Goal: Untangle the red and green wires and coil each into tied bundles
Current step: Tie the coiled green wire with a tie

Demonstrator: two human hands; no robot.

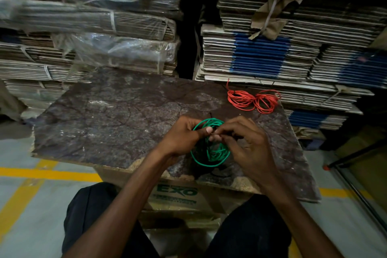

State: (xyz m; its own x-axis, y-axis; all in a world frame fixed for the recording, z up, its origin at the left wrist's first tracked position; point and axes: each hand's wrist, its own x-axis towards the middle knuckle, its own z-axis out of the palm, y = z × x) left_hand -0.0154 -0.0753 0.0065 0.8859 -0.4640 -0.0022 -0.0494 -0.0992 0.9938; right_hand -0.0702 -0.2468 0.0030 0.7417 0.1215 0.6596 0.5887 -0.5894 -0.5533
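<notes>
Above the dark worn bench [117,111], the left hand [184,134] and right hand [245,142] are meeting palms inward, fingers pinching the coiled green wire [211,153]; the red wire bundle [253,100] is lying well apart.

This looks like a warehouse or packaging storeroom, shown by tall strapped stacks of flattened cardboard cartons [272,56], plastic-wrapped bundles [94,27], yellow floor lines [50,174] on a grey floor, and a worn board [117,115] resting on a printed carton [178,195].
</notes>
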